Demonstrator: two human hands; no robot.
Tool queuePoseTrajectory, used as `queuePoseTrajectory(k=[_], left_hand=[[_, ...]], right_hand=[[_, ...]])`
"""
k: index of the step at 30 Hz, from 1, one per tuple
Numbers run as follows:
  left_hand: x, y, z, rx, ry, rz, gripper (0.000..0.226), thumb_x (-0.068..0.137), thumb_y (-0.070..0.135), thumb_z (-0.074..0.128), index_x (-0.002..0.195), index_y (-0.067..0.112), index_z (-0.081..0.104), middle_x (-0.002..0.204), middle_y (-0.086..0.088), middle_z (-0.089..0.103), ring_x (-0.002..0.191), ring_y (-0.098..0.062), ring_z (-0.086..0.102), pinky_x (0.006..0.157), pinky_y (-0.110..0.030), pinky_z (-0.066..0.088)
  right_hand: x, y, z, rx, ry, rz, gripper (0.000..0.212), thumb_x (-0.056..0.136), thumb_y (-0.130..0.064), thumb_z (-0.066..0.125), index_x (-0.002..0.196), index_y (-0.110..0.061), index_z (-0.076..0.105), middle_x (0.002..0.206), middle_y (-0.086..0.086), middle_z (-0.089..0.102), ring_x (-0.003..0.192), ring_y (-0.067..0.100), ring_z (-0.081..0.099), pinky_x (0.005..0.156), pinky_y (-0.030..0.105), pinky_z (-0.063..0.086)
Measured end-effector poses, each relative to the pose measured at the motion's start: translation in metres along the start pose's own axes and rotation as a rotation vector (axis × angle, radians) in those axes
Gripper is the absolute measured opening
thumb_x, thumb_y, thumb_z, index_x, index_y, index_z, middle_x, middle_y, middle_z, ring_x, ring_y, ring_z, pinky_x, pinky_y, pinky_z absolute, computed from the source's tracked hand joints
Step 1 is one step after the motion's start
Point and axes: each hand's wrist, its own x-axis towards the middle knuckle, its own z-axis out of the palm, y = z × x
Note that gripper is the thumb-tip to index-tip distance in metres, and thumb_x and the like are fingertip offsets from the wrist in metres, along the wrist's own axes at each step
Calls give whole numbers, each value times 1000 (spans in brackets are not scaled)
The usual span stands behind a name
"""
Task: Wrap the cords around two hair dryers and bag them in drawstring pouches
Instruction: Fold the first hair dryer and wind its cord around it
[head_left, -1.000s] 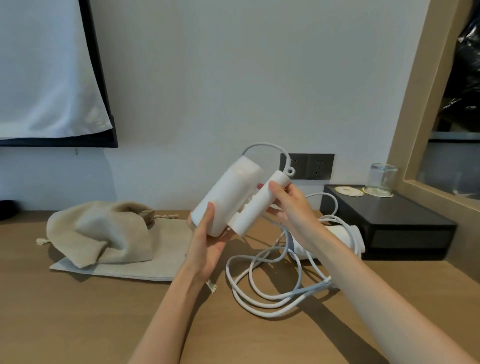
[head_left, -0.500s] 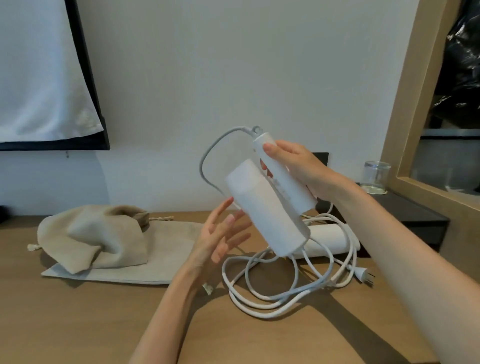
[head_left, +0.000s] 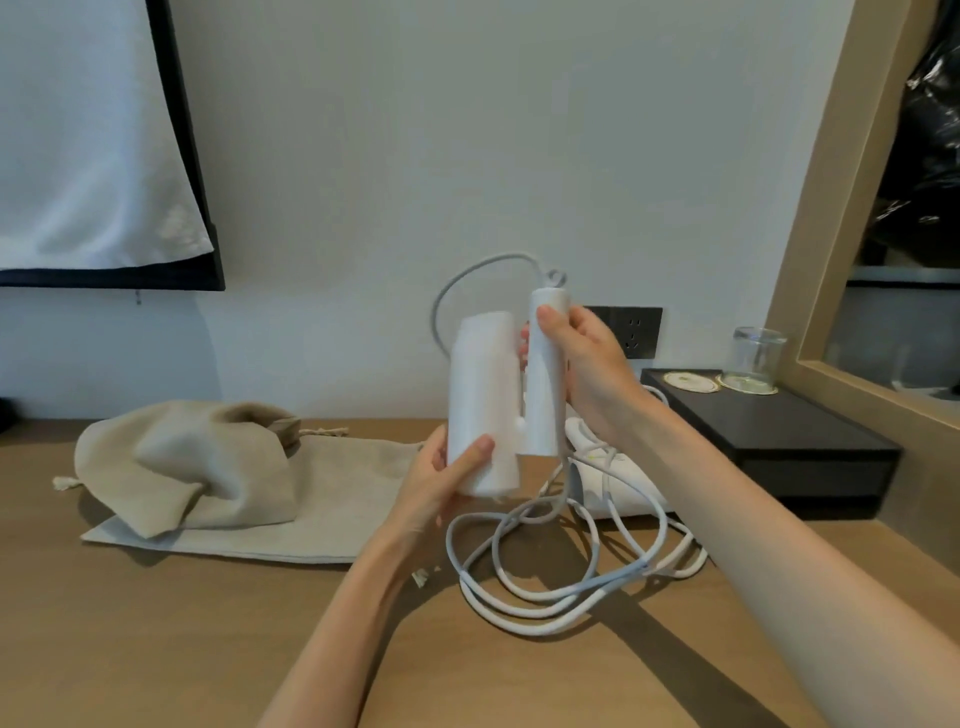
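Just in front of the wall socket (head_left: 631, 332), we hold the folded hair dryer (head_left: 480, 395) upright, left hand (head_left: 436, 488) curled round its barrel, right hand (head_left: 587, 364) gripping the handle. We should wind its cord (head_left: 543, 629), coiled below the socket, snugly; which loops are ours seems unclear.

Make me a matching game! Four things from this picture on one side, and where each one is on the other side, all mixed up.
Things:
1. folded hair dryer
2. other hair dryer
3. glass
4. crumpled pouch

Places:
A. lying on top of the flat pouch
B. held up by the left hand and the right hand
C. standing on the black box
D. lying on the table among the loose cord

Right pairs: 1-B, 2-D, 3-C, 4-A.
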Motion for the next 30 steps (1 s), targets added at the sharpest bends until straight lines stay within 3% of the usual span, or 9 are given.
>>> queuePoseTrajectory(k=[4, 8, 11, 15, 18, 21, 24, 27, 30], left_hand=[[-2, -1, 2, 7, 19, 2, 55, 63, 37, 77, 111, 18, 58, 104, -10, 66, 88, -22, 69, 76, -38, 58], [-7, 6, 7, -165, -33, -99, 51, 70, 38, 65, 112, 11, 54, 101, -20, 63, 80, -25, 66, 61, -34, 59], [-9, 10, 2, -259, -86, -168, 50, 71, 39, 63, 110, 10, 54, 91, -18, 67, 80, -26, 68, 54, -31, 59], [-10, 14, -2, -278, -177, -216, 67, 63, 56, 66, 104, 3, 58, 73, -19, 60, 49, -23, 56, 36, -22, 47], [-9, 16, -6, -274, -128, -243, 62, 82, 63, 44, 91, 4, 62, 60, -15, 51, 39, -19, 46, 29, -16, 36], [-7, 14, -9, -263, -31, -224, 83, 84, 75, 22, 83, 3, 62, 46, -11, 44, 27, -15, 38, 27, -12, 29], [-5, 11, -11, -281, 38, -163, 87, 82, 78, 19, 84, 2, 62, 43, -10, 44, 27, -14, 40, 27, -12, 29], [-4, 11, -10, -294, 65, -139, 86, 81, 78, 21, 80, 3, 63, 44, -10, 45, 28, -14, 42, 28, -12, 30], [-4, 10, -7, -345, 74, -97, 84, 76, 81, 23, 74, 9, 67, 44, -6, 45, 31, -12, 41, 30, -14, 31]], right_hand=[[4, -5, -4, 67, 2, 10, 13, 97, -19, 52, 104, -8, 48, 88, 4, 59, 77, 14, 59, 77, 36, 49], [8, -6, -12, -334, 21, -108, 25, 97, -37, 50, 113, -18, 50, 107, 0, 58, 98, 14, 57, 92, 37, 49], [8, -4, -18, -535, 8, -185, 30, 89, -51, 53, 107, -27, 51, 127, 0, 43, 126, 21, 38, 105, 42, 38], [2, -11, -23, -651, 61, -318, 30, 86, -46, 64, 92, -20, 51, 155, -9, 18, 142, 10, 11, 105, 30, 20], [-1, -16, -31, -589, 28, -321, 49, 66, -59, 72, 76, -19, 46, 115, -6, 57, 107, 13, 52, 93, 35, 44], [-1, -12, -37, -574, 96, -326, 55, 65, -43, 83, 71, -21, 32, 73, -4, 44, 67, 14, 41, 65, 30, 41], [-2, -2, -41, -489, 97, -329, 49, 70, -28, 83, 90, -24, 38, 79, -5, 48, 65, 8, 49, 62, 19, 44], [-4, -1, -49, -613, -15, -286, 47, 76, -33, 76, 117, -27, 52, 100, -5, 61, 86, 7, 63, 71, 15, 52], [-3, -6, -56, -781, 27, -309, 31, 76, -43, 73, 93, -18, 67, 86, 2, 68, 78, 16, 62, 68, 29, 49]])
